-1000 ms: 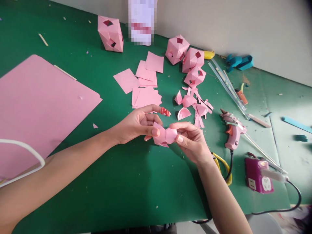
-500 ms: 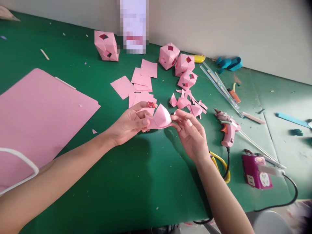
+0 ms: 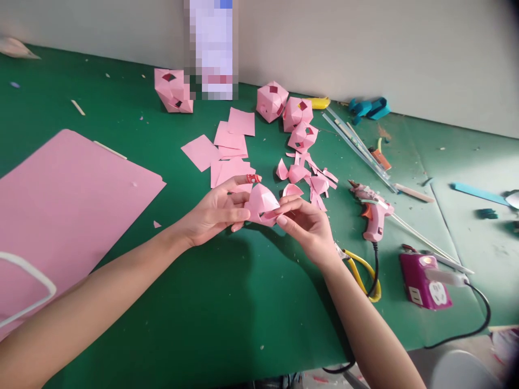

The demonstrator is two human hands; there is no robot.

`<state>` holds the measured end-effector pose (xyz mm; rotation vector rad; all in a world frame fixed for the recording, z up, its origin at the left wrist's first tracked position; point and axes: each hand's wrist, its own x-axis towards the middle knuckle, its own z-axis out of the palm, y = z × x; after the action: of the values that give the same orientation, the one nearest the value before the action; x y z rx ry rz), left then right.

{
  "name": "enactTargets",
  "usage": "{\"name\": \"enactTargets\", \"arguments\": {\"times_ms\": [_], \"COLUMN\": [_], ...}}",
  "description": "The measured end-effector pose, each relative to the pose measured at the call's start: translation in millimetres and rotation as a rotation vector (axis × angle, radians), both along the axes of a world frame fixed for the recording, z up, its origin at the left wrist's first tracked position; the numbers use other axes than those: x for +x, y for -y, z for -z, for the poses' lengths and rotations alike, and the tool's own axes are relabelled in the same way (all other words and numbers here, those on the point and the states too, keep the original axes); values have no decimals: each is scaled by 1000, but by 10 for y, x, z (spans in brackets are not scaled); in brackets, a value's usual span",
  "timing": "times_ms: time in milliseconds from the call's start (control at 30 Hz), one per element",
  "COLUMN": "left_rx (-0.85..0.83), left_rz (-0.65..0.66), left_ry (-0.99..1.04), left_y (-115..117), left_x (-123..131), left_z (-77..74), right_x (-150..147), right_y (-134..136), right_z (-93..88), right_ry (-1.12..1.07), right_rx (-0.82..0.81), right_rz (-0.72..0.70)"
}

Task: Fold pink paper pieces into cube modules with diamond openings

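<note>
Both hands meet over the middle of the green table point(image 3: 227, 302). My left hand point(image 3: 217, 208) pinches one side of a small folded pink paper piece point(image 3: 261, 203), thumb on top and a red-painted nail showing. My right hand point(image 3: 306, 224) grips the other side of the same piece with fingers curled. The paper bulges into a rounded pocket between them. Just beyond lie loose folded pink petals point(image 3: 302, 175) and a pile of pink paper squares point(image 3: 227, 148).
A large pink sheet point(image 3: 65, 200) covers the left. Pink paper cubes point(image 3: 286, 111) and one more point(image 3: 172, 89) stand at the back. A pink glue gun point(image 3: 373, 213), purple power adapter point(image 3: 424, 275), yellow-handled scissors point(image 3: 365, 273) and glue sticks point(image 3: 357, 146) lie to the right.
The right hand briefly let go of the paper piece, then closed on it again. The left hand turned the piece so its rounded pocket faces up. The view tilted upward.
</note>
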<state>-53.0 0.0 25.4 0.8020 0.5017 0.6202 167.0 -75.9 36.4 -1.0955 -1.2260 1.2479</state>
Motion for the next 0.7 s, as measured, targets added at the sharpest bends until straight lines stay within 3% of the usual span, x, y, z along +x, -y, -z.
{"name": "enactTargets", "arguments": {"times_ms": [133,267,333,467,700], "left_rx": [16,30,39,38,-20], "left_rz": [30,34,43,48,14], "left_ry": [-4,14,9,14,49], "left_y": [-3,-1,1,-3,-21], "left_x": [3,1,0,-10,-13], "left_z": [7,-1,-6,18,60], "right_x": [43,188,256,292,171], "right_y": [12,-19,-45,-73,-49], "right_z": [-41,-1,75,230,192], "right_ry": [155,591,869,1151,1010], "right_rx": [73,237,273,268,328], "right_rz": [44,418,532,464,266]}}
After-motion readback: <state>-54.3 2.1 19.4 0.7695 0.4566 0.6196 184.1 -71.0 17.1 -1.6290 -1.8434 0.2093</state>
